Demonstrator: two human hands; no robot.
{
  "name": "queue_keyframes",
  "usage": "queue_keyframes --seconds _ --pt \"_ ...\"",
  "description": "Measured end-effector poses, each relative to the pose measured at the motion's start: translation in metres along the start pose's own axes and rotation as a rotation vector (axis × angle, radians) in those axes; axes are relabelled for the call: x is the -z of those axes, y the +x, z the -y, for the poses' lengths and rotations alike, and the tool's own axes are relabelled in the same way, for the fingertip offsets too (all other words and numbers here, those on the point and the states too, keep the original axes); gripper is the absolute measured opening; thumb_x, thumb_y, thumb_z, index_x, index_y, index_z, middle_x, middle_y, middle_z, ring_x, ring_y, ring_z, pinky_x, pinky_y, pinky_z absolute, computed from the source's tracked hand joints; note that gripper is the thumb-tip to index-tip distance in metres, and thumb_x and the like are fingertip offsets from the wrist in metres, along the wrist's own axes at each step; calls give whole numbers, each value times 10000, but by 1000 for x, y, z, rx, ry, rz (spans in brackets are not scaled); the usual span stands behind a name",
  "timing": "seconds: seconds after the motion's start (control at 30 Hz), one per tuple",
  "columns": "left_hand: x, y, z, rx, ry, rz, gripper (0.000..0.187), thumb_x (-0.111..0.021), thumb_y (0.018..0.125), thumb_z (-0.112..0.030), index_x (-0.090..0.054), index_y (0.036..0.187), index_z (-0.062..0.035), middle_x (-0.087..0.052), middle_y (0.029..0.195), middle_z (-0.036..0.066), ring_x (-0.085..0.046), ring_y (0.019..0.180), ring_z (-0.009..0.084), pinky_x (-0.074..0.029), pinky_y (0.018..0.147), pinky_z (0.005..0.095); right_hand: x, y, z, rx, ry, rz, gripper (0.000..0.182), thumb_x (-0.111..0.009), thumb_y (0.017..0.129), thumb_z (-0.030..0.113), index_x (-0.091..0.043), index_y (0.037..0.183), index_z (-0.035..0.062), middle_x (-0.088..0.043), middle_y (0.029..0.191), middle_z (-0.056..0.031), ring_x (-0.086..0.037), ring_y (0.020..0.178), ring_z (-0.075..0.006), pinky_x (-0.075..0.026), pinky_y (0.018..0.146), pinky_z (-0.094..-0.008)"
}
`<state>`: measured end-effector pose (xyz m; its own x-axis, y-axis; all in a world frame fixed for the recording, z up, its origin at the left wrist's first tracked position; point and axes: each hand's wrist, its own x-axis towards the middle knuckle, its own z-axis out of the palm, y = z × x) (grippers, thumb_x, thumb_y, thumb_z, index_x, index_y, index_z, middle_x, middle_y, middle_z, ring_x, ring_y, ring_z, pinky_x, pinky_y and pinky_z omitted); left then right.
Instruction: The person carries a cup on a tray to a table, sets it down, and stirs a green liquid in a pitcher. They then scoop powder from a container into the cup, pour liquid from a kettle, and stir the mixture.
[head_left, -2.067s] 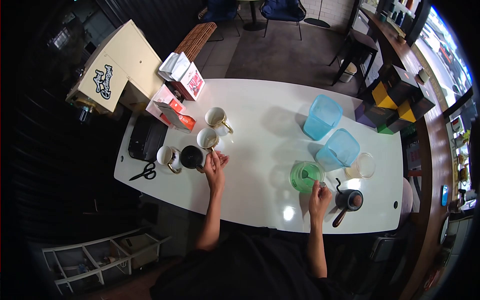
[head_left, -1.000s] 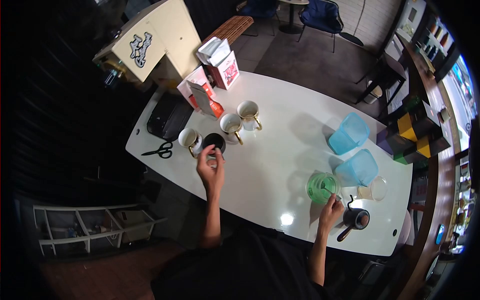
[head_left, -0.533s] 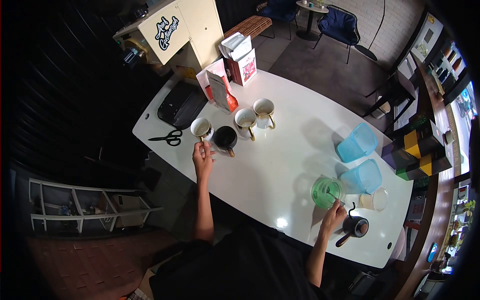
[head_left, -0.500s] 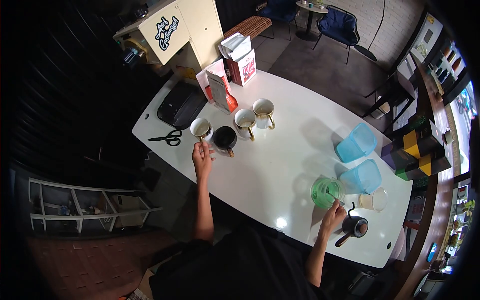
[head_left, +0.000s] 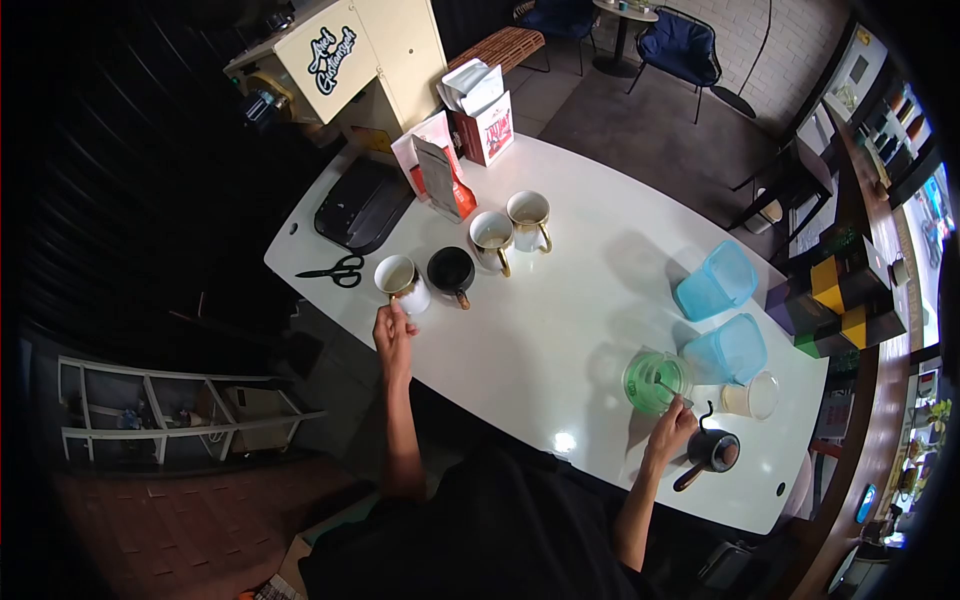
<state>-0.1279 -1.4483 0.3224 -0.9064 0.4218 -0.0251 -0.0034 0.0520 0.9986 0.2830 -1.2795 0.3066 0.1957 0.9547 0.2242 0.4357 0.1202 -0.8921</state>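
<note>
My left hand (head_left: 395,335) is closed on the handle of a white mug (head_left: 403,285) at the table's near left edge. Just right of it stands a dark cup (head_left: 451,270) with a wooden handle. Two white mugs with gold handles (head_left: 491,238) (head_left: 529,216) are behind. My right hand (head_left: 673,428) pinches a thin spoon (head_left: 668,388) whose far end is inside a green glass container (head_left: 650,378). A black kettle (head_left: 714,450) with a wooden handle is beside that hand.
On the white table (head_left: 560,320) are black scissors (head_left: 338,271), a black tray (head_left: 362,208), coffee bags (head_left: 443,180), two blue containers (head_left: 717,280) (head_left: 727,350) and a clear glass (head_left: 752,397). Dark boxes (head_left: 840,295) stand along the right side. A cream machine (head_left: 400,60) is at the back left.
My left hand and the white mug have moved slightly left and toward me, away from the dark cup. My right hand stays at the green container with the spoon.
</note>
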Motion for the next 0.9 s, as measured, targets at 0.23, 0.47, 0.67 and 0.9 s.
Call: queue_keyframes --seconds 0.23,0.47,0.67,0.9 --pt "6 -33 -31 28 5 -78 378 -506 1074 -387 -598 899 -65 -570 855 -30 -466 748 63 -410 727 257 1 1 -8 17 -46 -4 494 -565 1001 221 -330 602 48 -321 542 36 -288 544 -75 -184 490 -347" --pt "-40 -64 -50 -82 -43 368 323 -569 1060 -268 -551 801 -75 -460 709 -58 -389 675 21 -300 610 215 -1 1 2 -14 -43 8 488 -578 987 202 -339 601 24 -337 536 31 -307 539 -79 -197 485 -351" --pt "-100 -92 -22 -45 -94 668 357 -564 1060 -335 -570 812 -79 -524 717 -57 -366 664 4 -292 603 204 9 0 17 -52 -128 40 438 -593 932 200 -498 636 -109 -428 510 -102 -414 521 -127 -295 485 -404" --pt "-128 -102 -8 -126 -25 791 391 -596 1037 -386 -583 805 -71 -462 695 -72 -328 656 29 -283 585 225 10 -2 24 -107 -53 76 353 -593 916 170 -526 672 -75 -404 525 -63 -380 529 -112 -285 492 -379"
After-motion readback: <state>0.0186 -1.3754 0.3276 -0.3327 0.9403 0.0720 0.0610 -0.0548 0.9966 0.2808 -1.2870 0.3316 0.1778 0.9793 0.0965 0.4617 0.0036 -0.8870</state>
